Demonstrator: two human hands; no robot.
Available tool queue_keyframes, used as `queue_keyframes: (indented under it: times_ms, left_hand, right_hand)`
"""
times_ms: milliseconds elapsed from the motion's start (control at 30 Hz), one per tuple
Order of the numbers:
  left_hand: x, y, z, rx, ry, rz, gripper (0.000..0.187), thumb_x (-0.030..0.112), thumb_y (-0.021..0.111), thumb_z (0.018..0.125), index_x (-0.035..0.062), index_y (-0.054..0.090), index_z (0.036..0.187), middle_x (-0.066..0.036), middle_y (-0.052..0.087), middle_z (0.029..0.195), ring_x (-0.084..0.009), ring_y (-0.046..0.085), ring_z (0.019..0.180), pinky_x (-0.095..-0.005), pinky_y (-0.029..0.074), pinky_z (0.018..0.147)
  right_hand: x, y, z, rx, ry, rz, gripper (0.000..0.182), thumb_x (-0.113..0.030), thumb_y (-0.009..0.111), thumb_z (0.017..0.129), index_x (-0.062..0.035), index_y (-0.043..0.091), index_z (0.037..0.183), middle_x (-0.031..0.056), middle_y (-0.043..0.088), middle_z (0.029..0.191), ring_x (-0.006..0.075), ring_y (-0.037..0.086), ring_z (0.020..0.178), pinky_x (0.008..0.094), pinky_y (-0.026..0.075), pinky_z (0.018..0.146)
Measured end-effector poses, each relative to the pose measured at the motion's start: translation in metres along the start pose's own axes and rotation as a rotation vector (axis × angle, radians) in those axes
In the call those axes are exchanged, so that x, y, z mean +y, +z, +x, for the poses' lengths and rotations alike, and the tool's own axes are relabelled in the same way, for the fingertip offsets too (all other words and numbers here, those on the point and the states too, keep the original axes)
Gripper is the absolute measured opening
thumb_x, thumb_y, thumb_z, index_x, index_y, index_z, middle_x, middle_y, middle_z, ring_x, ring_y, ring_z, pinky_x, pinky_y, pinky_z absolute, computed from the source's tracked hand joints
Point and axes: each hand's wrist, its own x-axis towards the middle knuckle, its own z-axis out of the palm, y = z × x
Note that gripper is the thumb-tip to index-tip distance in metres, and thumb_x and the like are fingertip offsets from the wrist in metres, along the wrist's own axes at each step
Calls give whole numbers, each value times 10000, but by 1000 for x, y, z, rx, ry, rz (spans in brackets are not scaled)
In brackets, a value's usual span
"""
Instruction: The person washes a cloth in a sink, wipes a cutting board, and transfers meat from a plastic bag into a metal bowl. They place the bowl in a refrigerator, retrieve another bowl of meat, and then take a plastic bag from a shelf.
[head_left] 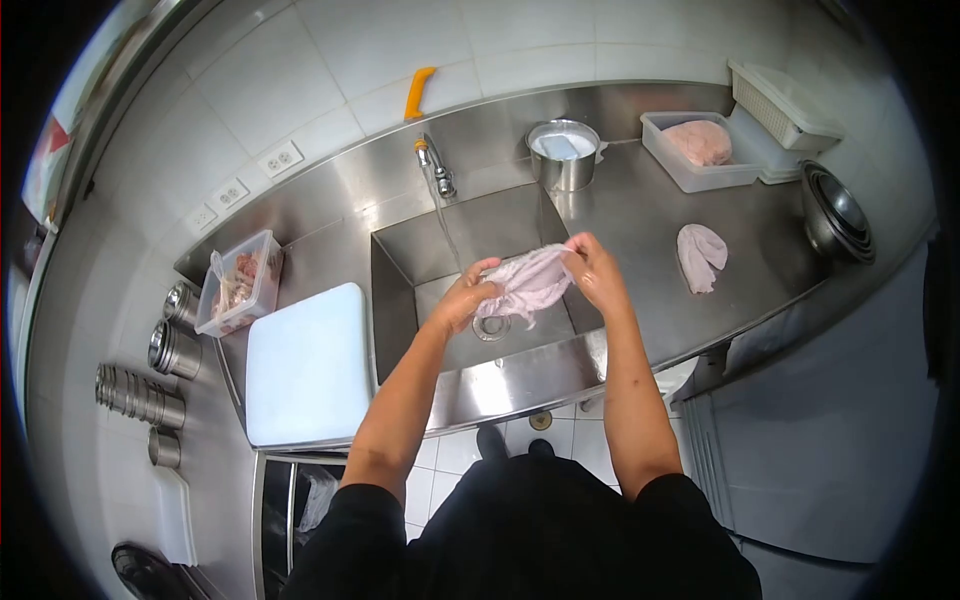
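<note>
A wet, pale pink cloth is stretched between my two hands above the steel sink. My left hand grips its left end, thumb and fingers closed on the fabric. At the upper right corner, my right hand pinches the cloth. Water runs from the faucet in a thin stream, falling behind and left of the cloth. Below the cloth, the round drain shows partly. A second pink cloth lies folded on the counter to the right.
Left of the sink lies a white cutting board, with a plastic container of raw meat behind it. A steel pot stands at the sink's back right corner. Farther right are a meat tub and stacked steel bowls.
</note>
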Motion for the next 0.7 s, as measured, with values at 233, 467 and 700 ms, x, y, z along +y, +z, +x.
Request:
queue_keyframes:
  times_ms: [233,467,700]
  left_hand:
    - [26,48,-6,-151,254,213,561,112,599,856,59,422,1386,-77,535,1301,-168,521,1178,-319,388,1024]
    - [46,61,-1,-58,379,181,404,167,636,882,38,542,1253,-57,597,1194,-150,559,1095,-307,403,991]
    - [78,91,14,-46,546,357,374,241,643,894,25,571,1190,-42,651,1061,-143,606,942,-301,469,868]
  right_hand:
    - [-70,6,26,-302,-156,-163,214,-230,665,826,-19,635,845,144,670,826,275,636,768,367,486,704]
    - [-112,-23,40,-149,-240,-250,198,-235,637,880,-38,630,896,89,649,782,186,582,709,342,470,665]
    - [-144,-35,47,-117,-335,-272,202,-244,657,867,-44,637,883,56,646,766,142,571,732,315,468,703]
